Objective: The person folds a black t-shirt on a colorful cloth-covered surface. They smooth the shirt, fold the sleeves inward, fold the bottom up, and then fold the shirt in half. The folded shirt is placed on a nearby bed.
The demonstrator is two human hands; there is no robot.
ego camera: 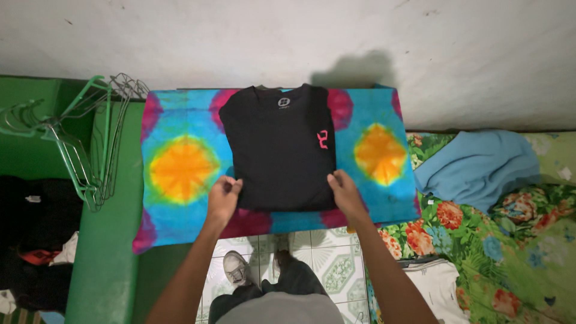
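Against a white wall, a green ledge (102,264) carries a tie-dye cloth (180,171) with a folded black shirt (279,150) lying at its centre. Left hand (223,195) is closed, pinching the shirt's near left corner; right hand (344,187) is likewise closed on the near right corner. The shirt extends away from both hands toward the wall. Left of the shirt, green and wire hangers (90,150) rest. Right of it, a blue garment (477,165) lies on a floral sheet (510,252).
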